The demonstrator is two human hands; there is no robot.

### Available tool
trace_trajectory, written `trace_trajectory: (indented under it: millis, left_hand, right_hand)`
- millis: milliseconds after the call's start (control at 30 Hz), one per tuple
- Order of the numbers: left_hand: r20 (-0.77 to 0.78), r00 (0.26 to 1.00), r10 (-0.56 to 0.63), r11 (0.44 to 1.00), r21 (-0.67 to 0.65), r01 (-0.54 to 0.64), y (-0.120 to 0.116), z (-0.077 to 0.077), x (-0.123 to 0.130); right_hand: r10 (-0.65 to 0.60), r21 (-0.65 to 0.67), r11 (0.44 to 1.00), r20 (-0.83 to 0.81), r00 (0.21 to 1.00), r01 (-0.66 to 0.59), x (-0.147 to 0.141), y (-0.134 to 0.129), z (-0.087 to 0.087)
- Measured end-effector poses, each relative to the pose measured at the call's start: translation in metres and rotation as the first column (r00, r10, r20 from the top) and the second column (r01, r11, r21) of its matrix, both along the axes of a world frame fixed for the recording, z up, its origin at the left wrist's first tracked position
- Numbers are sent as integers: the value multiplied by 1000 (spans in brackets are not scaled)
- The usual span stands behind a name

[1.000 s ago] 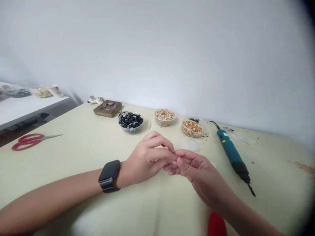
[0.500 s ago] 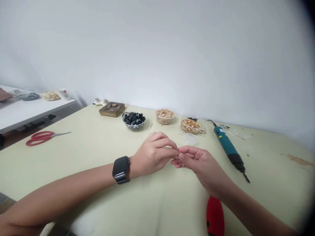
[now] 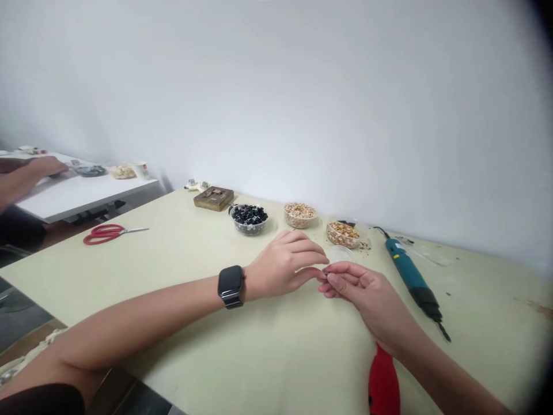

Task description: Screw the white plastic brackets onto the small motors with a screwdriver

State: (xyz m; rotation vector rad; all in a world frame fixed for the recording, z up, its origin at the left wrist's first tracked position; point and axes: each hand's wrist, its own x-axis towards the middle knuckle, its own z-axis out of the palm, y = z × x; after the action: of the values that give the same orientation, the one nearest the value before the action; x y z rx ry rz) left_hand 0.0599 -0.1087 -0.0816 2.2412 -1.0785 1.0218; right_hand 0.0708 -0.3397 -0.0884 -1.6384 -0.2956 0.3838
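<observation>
My left hand (image 3: 285, 266) and my right hand (image 3: 365, 291) meet over the pale green tabletop (image 3: 129, 271), their fingertips touching. A tiny dark piece (image 3: 324, 275) shows at the right thumb and forefinger, too small to name. My right hand pinches it, and I cannot tell whether the left holds it too. A black smartwatch (image 3: 231, 286) sits on my left wrist. Nearest the hands lies a transparent plastic lid (image 3: 341, 253), and behind it stands a bowl of brown nut pieces (image 3: 343, 234).
Along the back stand a bowl of black pieces (image 3: 248, 219), a bowl of pale grains (image 3: 299, 215) and a wooden block (image 3: 213, 198). A teal rotary tool (image 3: 410, 276), red scissors (image 3: 108, 233) and a red object (image 3: 383, 386) lie nearby. A co-worker's hand (image 3: 45, 166) rests on a white table (image 3: 86, 196).
The whole scene has shifted right and down in view as the camera turned. My fingertips stay together. A co-worker's arm has come into view at the far left.
</observation>
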Motion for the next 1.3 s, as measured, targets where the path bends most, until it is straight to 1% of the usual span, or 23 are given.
trace_trajectory:
  millis: [67, 100, 133, 167, 200, 233, 267, 333, 367, 433, 533, 633, 767, 900, 1033, 1100, 1167, 1233, 1300]
  left_hand:
    - [-42, 998, 54, 998, -42, -56, 19, 6, 0]
    - [-60, 990, 125, 989, -75, -129, 34, 9, 4]
    - [-92, 967, 238, 961, -120, -248, 51, 11, 11]
    - [-144, 920, 365, 912, -145, -385, 69, 11, 19]
    - [-226, 841, 491, 839, -136, -526, 88, 10, 29]
    - [-323, 750, 578, 769, -93, -633, 107, 8, 39]
    - [-372, 704, 605, 740, -64, -669, 124, 4, 48]
    - [-436, 662, 609, 733, -10, -680, 150, -5, 63]
    - [-454, 648, 611, 730, 8, -683, 158, -9, 68]
    - [-474, 630, 615, 726, 31, -687, 166, -16, 75]
    - [-484, 624, 614, 731, 49, -681, 165, -19, 81]
    - [-481, 629, 611, 741, 69, -668, 161, -19, 87]
    - [-471, 631, 617, 739, 71, -670, 159, -18, 94]
    - [-486, 640, 595, 739, 18, -673, 159, -16, 95]
    - [-509, 666, 545, 733, -97, -674, 154, -10, 89]
    - [-540, 681, 494, 728, -172, -664, 148, -6, 83]
    - [-596, 694, 404, 740, -233, -631, 138, -1, 74]
    - [-659, 700, 277, 776, -277, -567, 124, 3, 60]
    - [-702, 704, 108, 812, -346, -469, 106, 7, 42]
  right_hand:
    - [7, -43, 999, 34, 999, -5, -15, -7, -4]
    - [17, -65, 998, 55, 998, -14, -20, -11, -6]
    - [30, -86, 996, 76, 997, -24, -24, -14, -9]
    - [34, -111, 994, 104, 994, -23, -27, -16, -12]
    - [39, -138, 990, 138, 990, -20, -29, -17, -15]
    - [40, -168, 986, 173, 984, -11, -30, -19, -18]
    - [42, -198, 980, 200, 979, -2, -30, -19, -21]
    - [55, -248, 969, 227, 972, 3, -30, -20, -27]
    - [62, -263, 965, 226, 972, -1, -31, -21, -30]
    - [72, -266, 964, 215, 974, -13, -33, -22, -35]
    - [71, -261, 965, 208, 975, -15, -35, -24, -39]
    - [73, -285, 958, 210, 975, -10, -36, -24, -39]
    - [64, -297, 955, 205, 977, 0, -36, -25, -39]
    - [66, -283, 959, 186, 980, -11, -35, -26, -41]
    - [66, -248, 969, 165, 984, -23, -34, -26, -43]
    - [61, -236, 972, 160, 985, -22, -34, -25, -43]
    - [59, -221, 975, 160, 985, -23, -35, -24, -43]
    - [62, -205, 978, 161, 985, -28, -35, -22, -41]
    - [60, -186, 982, 180, 982, -26, -34, -18, -35]
